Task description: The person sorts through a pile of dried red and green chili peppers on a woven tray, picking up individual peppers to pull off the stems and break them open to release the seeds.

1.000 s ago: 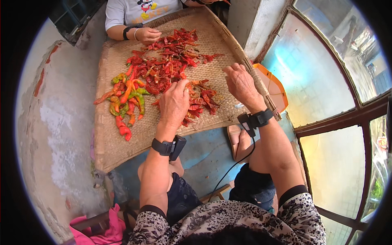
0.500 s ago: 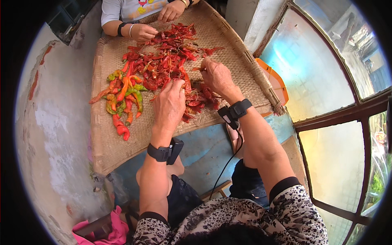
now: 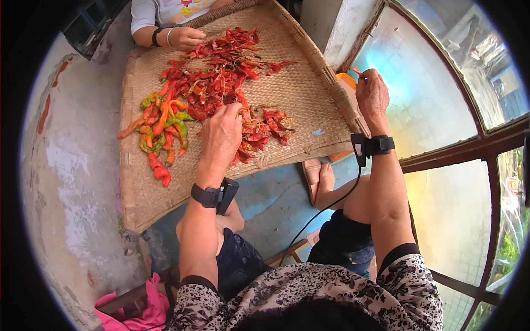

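A heap of dried red chili peppers point(image 3: 212, 91) lies on a large woven bamboo tray point(image 3: 309, 99). My left hand point(image 3: 222, 132) is closed over the near part of the heap, its fingertips pinched; what is between them is hidden. My right hand point(image 3: 373, 98) is raised past the tray's right edge, beside the window. Its fingers pinch a small orange-red chili pepper point(image 3: 358, 71). Just below and behind that hand shows part of an orange container point(image 3: 345, 80). Fresher, twisted red, orange and green chili peppers point(image 3: 165, 124) lie in a separate cluster at the tray's left.
Across the tray, another person's hand point(image 3: 186, 38) reaches to the far side of the heap. A plaster wall point(image 3: 77, 182) stands on the left, a framed window point(image 3: 425, 99) on the right. A black cable point(image 3: 309, 223) hangs from my right wrist device. Pink cloth point(image 3: 152, 306) lies lower left.
My right hand has moved from the heap to the right, beyond the tray's edge, with the chili pepper in its fingers. My left hand stays at the heap. One of the other person's hands has drawn back.
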`<state>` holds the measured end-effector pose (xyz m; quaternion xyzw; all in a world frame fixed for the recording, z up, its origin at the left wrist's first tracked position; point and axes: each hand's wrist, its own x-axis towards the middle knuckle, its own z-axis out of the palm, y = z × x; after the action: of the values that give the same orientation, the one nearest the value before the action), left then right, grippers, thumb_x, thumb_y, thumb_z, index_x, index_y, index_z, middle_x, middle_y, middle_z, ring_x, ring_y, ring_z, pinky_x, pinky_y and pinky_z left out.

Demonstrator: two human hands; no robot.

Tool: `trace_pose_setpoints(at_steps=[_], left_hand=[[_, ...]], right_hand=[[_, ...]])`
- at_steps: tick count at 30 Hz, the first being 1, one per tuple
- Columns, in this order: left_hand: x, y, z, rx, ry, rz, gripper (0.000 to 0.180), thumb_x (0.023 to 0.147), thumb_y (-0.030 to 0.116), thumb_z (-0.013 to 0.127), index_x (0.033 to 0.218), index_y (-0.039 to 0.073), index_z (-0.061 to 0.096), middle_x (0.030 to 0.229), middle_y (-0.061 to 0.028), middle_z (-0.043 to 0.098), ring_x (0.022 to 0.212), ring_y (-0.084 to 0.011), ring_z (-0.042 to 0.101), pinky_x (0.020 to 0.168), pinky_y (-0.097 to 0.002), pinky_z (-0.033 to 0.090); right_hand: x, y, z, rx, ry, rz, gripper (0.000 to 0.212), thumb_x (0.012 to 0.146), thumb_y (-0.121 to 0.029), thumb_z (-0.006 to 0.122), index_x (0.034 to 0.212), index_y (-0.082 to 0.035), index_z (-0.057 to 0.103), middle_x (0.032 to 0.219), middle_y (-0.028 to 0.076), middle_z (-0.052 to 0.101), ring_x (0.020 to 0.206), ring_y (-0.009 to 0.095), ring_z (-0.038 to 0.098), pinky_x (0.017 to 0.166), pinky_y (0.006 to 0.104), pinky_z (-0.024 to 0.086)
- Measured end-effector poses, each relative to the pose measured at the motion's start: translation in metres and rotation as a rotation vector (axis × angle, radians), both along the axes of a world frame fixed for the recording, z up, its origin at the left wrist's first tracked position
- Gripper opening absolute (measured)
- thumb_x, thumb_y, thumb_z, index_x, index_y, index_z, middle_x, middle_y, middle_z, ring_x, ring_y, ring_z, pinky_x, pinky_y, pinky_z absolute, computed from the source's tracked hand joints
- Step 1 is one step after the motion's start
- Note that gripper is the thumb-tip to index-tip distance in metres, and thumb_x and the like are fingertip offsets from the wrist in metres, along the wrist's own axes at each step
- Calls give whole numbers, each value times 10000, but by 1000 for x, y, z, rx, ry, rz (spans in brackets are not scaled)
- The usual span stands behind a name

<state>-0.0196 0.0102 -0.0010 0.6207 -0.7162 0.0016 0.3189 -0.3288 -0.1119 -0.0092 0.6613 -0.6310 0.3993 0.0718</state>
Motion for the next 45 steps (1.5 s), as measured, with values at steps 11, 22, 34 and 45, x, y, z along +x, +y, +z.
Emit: trace_pose_setpoints(at_steps=[11,22,34,45], left_hand=[[-4,-2,1,-14,9,-41,225,836,55,546,1059,38,567,932,-166,610,800,-359,610,693,-426,502],[4,6,9,35,58,-11,245,831,33,530,1071,13,574,979,-212,602,840,-382,600,736,-421,486],[7,-1,4,18,-27,-5,245,836,63,545,1080,52,564,967,-154,610,825,-347,613,718,-416,509],[14,-19,23,78,-26,2,235,831,66,547,1065,56,572,958,-166,604,823,-367,606,716,-429,504]], right_hand=[[107,28,-24,320,135,816,218,775,-108,615,986,-52,625,934,172,595,911,344,593,791,411,493],[109,26,0,320,-140,773,130,786,-95,606,865,8,609,769,215,616,763,388,604,661,433,481],[-8,-5,9,125,-125,58,153,836,-128,618,914,3,624,778,186,644,730,313,644,670,393,500],[78,-6,-5,442,159,819,254,786,-74,626,1037,-44,600,941,172,582,885,350,583,762,410,472]])
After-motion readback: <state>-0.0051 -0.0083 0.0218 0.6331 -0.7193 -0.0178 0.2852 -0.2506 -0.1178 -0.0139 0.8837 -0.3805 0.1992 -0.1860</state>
